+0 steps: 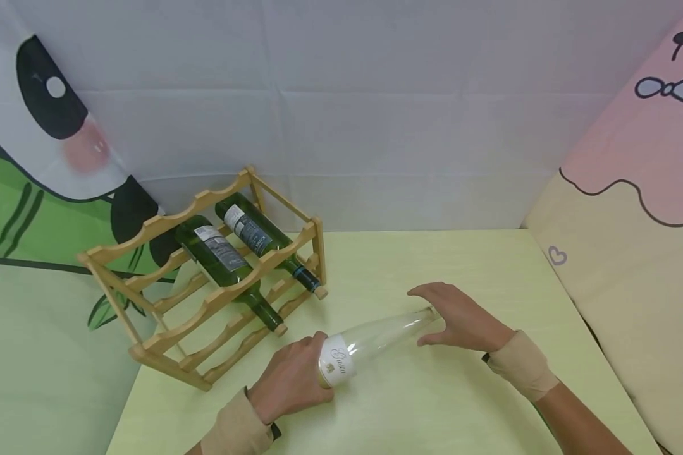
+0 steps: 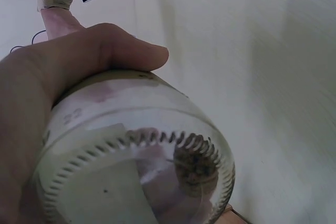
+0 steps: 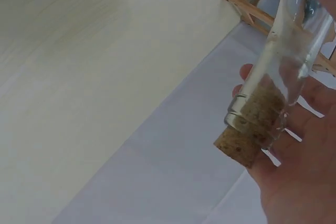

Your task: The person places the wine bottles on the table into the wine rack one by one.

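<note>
A clear glass bottle [image 1: 384, 336] with a white label lies slantwise over the table, its neck toward the right. My left hand [image 1: 293, 378] grips it round the base end; in the left wrist view the thumb [image 2: 131, 53] lies along the side, above the ridged glass bottom [image 2: 126, 145]. Around the neck end, my right hand [image 1: 465, 319] is held with thumb and fingers spread apart. A cork [image 3: 239, 146] sticks out of the bottle's mouth in the right wrist view, the fingers behind the neck. Whether they touch the glass I cannot tell.
To the left stands a wooden wine rack [image 1: 205, 309]. Two green bottles lie on its upper level, one nearer [image 1: 222, 253] and one farther [image 1: 253, 230], corked necks toward the front right. A pale yellow tabletop [image 1: 432, 392] meets a cloth backdrop [image 1: 375, 126] behind.
</note>
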Motion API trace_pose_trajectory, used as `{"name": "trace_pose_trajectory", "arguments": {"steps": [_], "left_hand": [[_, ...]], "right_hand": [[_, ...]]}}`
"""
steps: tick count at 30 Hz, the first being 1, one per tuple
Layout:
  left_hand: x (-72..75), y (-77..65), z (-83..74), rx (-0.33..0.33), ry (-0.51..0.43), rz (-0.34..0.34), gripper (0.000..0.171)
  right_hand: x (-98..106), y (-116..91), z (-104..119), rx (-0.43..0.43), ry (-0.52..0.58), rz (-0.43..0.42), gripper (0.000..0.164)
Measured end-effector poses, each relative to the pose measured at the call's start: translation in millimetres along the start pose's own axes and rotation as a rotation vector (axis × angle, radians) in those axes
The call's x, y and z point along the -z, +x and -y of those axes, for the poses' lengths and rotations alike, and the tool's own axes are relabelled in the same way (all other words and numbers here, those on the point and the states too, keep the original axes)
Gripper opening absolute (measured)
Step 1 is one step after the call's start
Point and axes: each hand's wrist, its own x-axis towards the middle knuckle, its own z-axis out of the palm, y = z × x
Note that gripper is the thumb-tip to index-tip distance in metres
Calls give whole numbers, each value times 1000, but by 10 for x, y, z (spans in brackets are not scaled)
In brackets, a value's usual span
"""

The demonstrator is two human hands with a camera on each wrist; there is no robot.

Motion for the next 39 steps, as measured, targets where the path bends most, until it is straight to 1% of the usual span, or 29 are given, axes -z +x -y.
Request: {"name": "trace_pose_trajectory", "arguments": {"steps": [3, 6, 11, 13, 18, 26, 28, 35, 39], "left_hand": [[5, 1, -5, -3, -2, -1, 68], [6, 1, -12, -5, 1, -2, 66], [6, 1, -18, -7, 7, -1, 66], [5, 1, -17, -7, 6, 1, 66], [6, -4, -10, -9, 0, 8, 67], [7, -20, -38, -14, -13, 13, 65], [6, -25, -46, -18, -12, 10, 65], [-2, -29, -56, -22, 8, -4, 64], [-1, -35, -57, -23, 10, -7, 65]], "right_hand": [[-31, 17, 2, 12, -25, 32, 86], [-62, 36, 21, 21, -27, 57, 84], [-82, 65, 62, 37, -38, 63, 82], [-80, 76, 74, 33, -44, 71, 81], [-79, 104, 121, 21, -60, 124, 79], [-160, 139, 131, 82, -129, 110, 68], [-176, 144, 137, 73, -145, 119, 64], [-213, 143, 181, -5, -165, 180, 47], [-225, 144, 194, -5, -177, 184, 44]]}}
